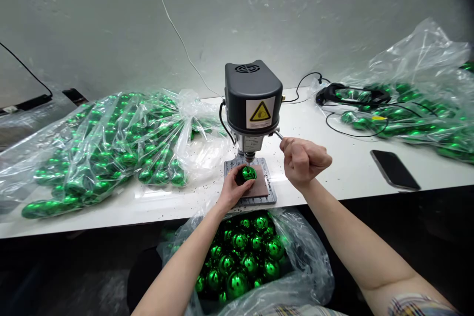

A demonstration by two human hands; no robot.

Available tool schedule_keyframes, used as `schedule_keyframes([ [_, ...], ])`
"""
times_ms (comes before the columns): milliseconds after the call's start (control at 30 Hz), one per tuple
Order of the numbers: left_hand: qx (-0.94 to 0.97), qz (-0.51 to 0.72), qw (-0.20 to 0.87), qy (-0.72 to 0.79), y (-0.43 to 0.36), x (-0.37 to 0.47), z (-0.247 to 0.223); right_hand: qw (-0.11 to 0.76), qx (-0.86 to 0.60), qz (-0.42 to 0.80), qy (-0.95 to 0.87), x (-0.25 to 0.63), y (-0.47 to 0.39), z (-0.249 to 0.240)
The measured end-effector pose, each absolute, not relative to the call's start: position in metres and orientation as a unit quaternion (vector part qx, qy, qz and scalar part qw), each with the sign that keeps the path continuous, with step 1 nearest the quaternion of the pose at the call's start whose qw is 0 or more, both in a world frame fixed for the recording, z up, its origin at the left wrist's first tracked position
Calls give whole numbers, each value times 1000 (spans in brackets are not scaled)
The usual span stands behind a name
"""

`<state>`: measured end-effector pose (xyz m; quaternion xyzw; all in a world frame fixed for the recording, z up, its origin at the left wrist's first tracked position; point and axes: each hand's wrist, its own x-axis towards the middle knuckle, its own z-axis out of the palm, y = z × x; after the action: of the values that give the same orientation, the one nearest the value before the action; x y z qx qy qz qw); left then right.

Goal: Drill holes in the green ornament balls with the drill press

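A small black bench drill (pixel 253 101) stands on the white table (pixel 333 168). My left hand (pixel 232 188) holds a shiny green ball (pixel 249 173) on the brown block (pixel 259 188) of the drill's base, right under the drill bit. My right hand (pixel 303 160) is closed around the drill's feed lever (pixel 278 134) at the machine's right side.
A clear plastic bag of green balls (pixel 107 148) lies on the table to the left, another (pixel 414 103) at the back right with black cables. A black phone (pixel 395 170) lies to the right. An open bag of green balls (pixel 244 261) sits below the table edge.
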<state>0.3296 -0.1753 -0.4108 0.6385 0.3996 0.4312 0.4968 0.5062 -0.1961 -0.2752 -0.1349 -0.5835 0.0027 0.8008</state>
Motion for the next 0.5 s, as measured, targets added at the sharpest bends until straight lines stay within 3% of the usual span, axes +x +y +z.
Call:
schedule_keyframes([
  [167,637,431,493,407,-175,332,-405,814,-168,48,-554,501,-200,-249],
  [267,626,437,491,420,-179,335,-396,824,-272,166,-468,499,-192,-206],
  [367,616,461,420,481,-196,327,-380,801,-340,263,-417,501,-178,-172],
  [500,707,318,382,503,-232,289,-347,788,-356,307,-397,503,-168,-162],
])
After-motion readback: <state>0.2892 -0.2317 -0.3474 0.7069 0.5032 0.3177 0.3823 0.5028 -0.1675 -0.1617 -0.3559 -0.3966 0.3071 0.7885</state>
